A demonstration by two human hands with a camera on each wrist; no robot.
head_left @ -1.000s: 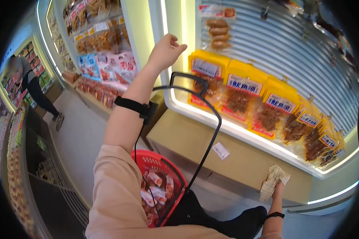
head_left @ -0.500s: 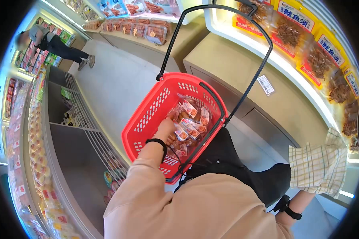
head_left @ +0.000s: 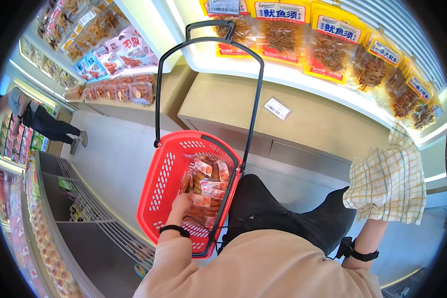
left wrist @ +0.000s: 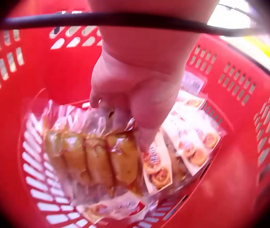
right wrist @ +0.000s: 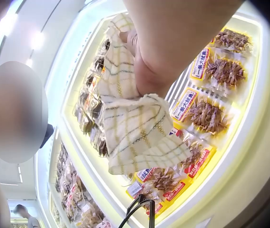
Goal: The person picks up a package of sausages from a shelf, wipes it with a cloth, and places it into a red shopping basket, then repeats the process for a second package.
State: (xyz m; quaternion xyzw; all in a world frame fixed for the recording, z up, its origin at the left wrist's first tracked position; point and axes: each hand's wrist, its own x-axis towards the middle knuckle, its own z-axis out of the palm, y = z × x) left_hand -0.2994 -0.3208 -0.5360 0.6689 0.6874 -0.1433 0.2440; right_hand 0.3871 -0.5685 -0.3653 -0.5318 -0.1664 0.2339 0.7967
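Observation:
My left hand [head_left: 182, 203] reaches down into a red shopping basket [head_left: 146, 203]. In the left wrist view its thumb and fingers pinch the top edge of a clear packet of brown sausages [left wrist: 92, 161]. More sausage packets [head_left: 216, 186] with white and orange labels lie under and beside it. On the right, my right hand [right wrist: 147, 78] grips a cream checked cloth [right wrist: 137, 135], which hangs in folds. The head view shows the cloth hiding most of that hand, in front of the shelf's right end.
The basket's black handle [head_left: 159, 94] stands upright. Yellow packs of dried squid [head_left: 283, 37] hang over a wooden ledge [head_left: 223, 102] bearing a price tag [head_left: 277, 109]. At left are a shelf unit [head_left: 92, 248] and, farther off, a standing person [head_left: 44, 121].
My left hand came down from beside the hanging packs into the basket and now pinches a sausage packet. The right hand with the cloth has risen from near the ledge.

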